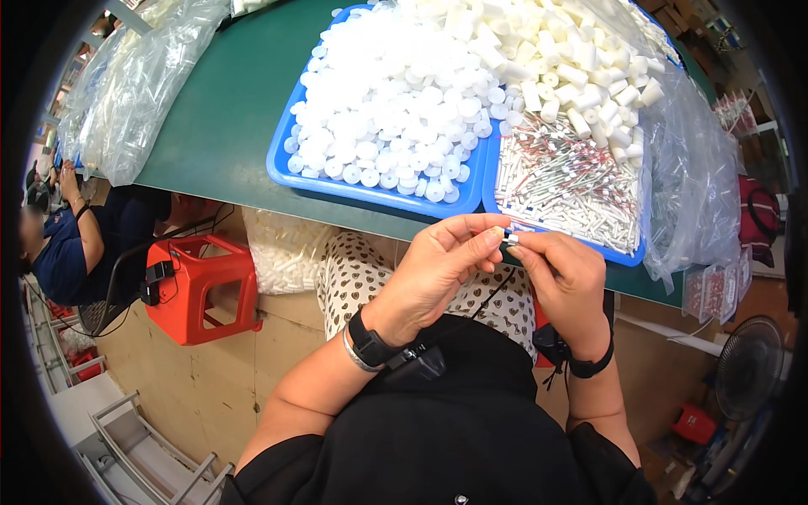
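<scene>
I have a small white piece (510, 239) pinched between my two hands, just on my side of the near left corner of the right-hand blue tray (627, 256), my landmark here. Its long axis seems to run sideways, from one pinch to the other and roughly along that tray's near rim, though the piece is too small to be sure. Neither hand is nearer: my left hand (448, 259) closes thumb and forefinger on its left end, and my right hand (566, 273) nips its right end, both grips narrow. So the piece lies right at my fingertips.

Beyond it, inside the tray, lie thin white sticks (581, 212) with reddish strands among them; pale cylinders (581, 77) heap up at the tray's far end. Left of the tray is a heap of white discs (396, 109); right of it, a clear plastic bag (683, 181).
</scene>
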The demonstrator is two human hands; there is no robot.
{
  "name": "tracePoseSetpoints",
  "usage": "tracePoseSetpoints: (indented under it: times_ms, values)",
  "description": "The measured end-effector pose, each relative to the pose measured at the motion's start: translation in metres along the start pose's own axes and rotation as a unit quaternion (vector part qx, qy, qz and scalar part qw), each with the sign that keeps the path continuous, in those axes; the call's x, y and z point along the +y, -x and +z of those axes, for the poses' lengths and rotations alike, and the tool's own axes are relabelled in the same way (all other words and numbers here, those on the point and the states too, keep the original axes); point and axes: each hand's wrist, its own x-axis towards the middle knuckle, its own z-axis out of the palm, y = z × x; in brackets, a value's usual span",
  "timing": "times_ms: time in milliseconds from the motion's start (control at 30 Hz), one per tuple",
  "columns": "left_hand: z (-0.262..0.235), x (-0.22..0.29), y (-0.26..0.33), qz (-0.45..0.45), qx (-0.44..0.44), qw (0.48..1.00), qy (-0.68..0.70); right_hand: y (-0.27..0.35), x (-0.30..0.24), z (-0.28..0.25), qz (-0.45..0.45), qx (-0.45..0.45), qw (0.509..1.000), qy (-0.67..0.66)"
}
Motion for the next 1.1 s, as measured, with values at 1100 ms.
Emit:
tracePoseSetpoints:
  times_ms: [1100]
  values:
    - [-0.003,-0.016,0.003,0.041,0.048,0.998,-0.006,0.002,0.057,-0.020,0.041,0.022,0.979,0.199]
